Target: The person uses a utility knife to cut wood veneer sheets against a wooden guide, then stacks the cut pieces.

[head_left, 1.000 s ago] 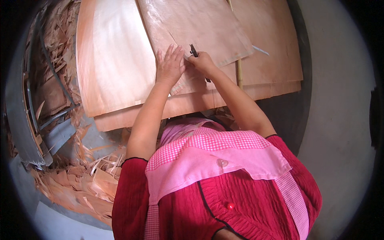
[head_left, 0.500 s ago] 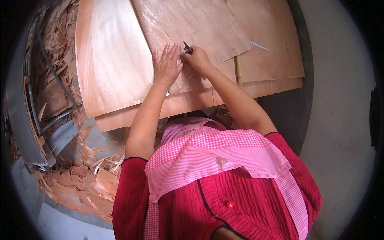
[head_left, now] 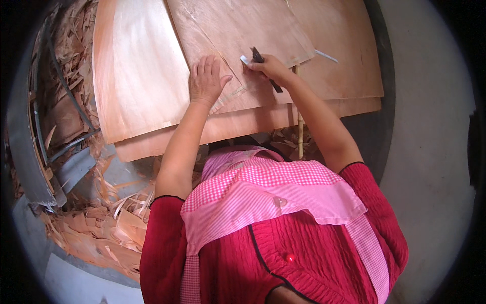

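Head view, single entry. I logged no packages, labels or signs in this frame; the stock was bare wood.

Item 1: top veneer sheet (head_left: 238,30), thin, pale brown, lying skewed on a stack of like sheets. I saw a long straight score or split running down it from upper left toward the hands.

Item 2: lower veneer sheets (head_left: 136,86), wider, pinkish-tan, overhanging the near edge of the tabletop (head_left: 377,131), which showed only as a dark rim on the right.

Item 3: left hand (head_left: 206,81), laid flat, fingers spread, palm pressing the top sheet just left of the score line. Its grip was wide and held nothing.

Item 4: right hand (head_left: 271,68), closed around a small dark-handled knife (head_left: 263,66); the pale blade tip touched the top sheet just beside the left thumb.

Item 5: thin pale stick (head_left: 299,126), upright below the sheets' near edge, beside the right forearm.

Item 6: heap of veneer scraps (head_left: 96,233), curled offcuts on the floor at lower left, beside grey metal framing (head_left: 30,152).

Change noted: against the frame half a second before, both hands sat a little lower on the sheet, toward the person, and the knife lay flatter. The left hand stayed flat throughout.
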A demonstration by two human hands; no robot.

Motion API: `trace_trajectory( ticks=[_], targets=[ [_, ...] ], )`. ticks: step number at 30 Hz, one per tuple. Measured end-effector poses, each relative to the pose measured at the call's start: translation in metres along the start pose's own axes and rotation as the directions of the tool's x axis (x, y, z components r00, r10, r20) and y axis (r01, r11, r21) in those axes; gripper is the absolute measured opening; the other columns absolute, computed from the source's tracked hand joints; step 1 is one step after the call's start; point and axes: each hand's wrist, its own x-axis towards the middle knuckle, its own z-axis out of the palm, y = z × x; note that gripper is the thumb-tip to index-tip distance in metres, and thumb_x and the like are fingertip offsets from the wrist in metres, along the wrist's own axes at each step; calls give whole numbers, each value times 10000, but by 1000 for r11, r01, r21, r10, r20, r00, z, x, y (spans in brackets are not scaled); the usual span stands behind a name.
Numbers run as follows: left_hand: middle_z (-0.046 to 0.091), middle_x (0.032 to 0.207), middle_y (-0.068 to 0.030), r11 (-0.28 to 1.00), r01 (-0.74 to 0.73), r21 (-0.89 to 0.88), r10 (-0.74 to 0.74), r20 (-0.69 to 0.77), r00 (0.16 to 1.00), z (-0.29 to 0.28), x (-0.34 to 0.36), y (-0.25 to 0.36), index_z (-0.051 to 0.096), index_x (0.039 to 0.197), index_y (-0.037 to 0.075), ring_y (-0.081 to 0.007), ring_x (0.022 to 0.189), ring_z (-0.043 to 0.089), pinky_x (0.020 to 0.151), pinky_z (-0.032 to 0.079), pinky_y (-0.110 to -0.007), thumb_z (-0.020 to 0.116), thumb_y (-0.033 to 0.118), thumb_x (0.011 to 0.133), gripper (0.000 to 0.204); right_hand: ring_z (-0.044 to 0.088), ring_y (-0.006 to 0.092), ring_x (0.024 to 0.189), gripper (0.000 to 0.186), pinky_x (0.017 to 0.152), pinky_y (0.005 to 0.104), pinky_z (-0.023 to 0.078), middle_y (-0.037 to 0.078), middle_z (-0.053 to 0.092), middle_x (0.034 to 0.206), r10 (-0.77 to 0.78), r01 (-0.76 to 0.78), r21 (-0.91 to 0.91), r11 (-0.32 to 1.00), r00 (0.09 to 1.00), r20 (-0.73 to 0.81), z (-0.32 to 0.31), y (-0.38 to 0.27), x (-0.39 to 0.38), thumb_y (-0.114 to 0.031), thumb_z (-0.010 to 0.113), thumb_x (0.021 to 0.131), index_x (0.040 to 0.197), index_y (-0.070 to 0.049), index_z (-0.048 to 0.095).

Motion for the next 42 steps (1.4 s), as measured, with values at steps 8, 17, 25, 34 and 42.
trace_trajectory(
  ticks=[8, 17, 25, 34, 42],
  targets=[
    [365, 1287, -120, 997, 80, 5, -80, 48, 996, 3, -63, 46, 421, 1203, 38, -283, 1231, 283, 1011, 204, -421, 542, 297, 783, 508, 412, 58, 446, 119, 402, 213, 310, 4, 557, 632, 18, -27, 31, 999, 962, 272, -7, 18, -6, -133, 593, 782, 838, -29, 605],
    [276, 1365, -108, 989, 146, 5, -146, 97, 985, 6, -65, 56, 364, 1276, 79, -270, 1272, 224, 1016, 135, -490, 515, 391, 782, 604, 506, 110, 445, 114, 398, 251, 394, 53, 588, 591, 25, 53, -317, 947, 971, 238, 10, 14, 9, -122, 601, 752, 805, -21, 598],
    [253, 1382, -83, 977, -1, 213, -52, 246, 968, 12, -64, 57, 351, 1298, 133, -295, 1284, 185, 1019, 130, -500, 483, 478, 772, 643, 527, 144, 449, 159, 429, 282, 430, 75, 588, 578, -10, 63, -395, 917, 991, 133, 13, 29, 13, -164, 627, 705, 745, -11, 604],
    [258, 1387, -22, 978, 14, 208, -74, 283, 956, 0, -59, 65, 338, 1305, 122, -271, 1295, 162, 1014, 132, -515, 474, 492, 772, 663, 576, 210, 493, 236, 487, 315, 458, 127, 591, 589, -9, 3, -419, 908, 1000, -13, 19, 34, 17, -212, 643, 643, 744, -2, 609],
    [275, 1377, -31, 991, 64, 120, -93, 252, 963, 8, -53, 68, 345, 1300, 135, -265, 1291, 172, 1011, 126, -527, 518, 452, 767, 644, 602, 313, 701, 317, 634, 393, 470, 192, 609, 750, -136, -87, -659, 747, 951, -279, 37, 32, 13, -293, 635, 639, 792, -15, 611]
  ],
)
